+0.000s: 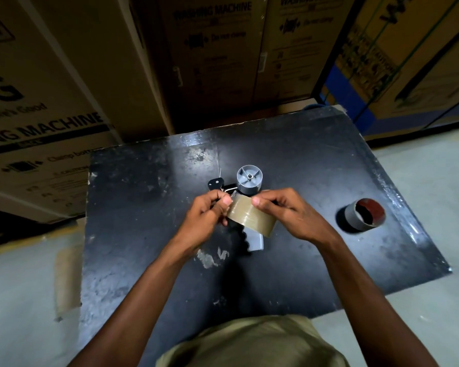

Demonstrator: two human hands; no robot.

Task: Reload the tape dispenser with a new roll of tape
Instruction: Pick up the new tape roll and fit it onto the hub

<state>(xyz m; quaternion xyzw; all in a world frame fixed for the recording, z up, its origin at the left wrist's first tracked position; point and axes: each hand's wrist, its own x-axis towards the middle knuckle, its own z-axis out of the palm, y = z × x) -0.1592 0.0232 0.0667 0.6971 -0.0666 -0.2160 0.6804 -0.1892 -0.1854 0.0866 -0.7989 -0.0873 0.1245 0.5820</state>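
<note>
A brown roll of packing tape [251, 217] is held above the black table [149, 234] between both hands. My left hand [206, 217] pinches its left edge with thumb and fingers. My right hand [284, 211] grips the roll's upper right side. Under the roll lies the grey tape dispenser [249, 178] on its side, its bare hub wheel facing up and its handle [256, 241] poking out below the roll. The dispenser's black front end [216, 182] shows just beyond my left fingers.
An empty grey tape core [362, 214] with a dark red inside stands on the right of the table. Large cardboard washing-machine boxes [51, 102] wall in the far and left sides. Pale floor [24, 300] lies left and right of the table.
</note>
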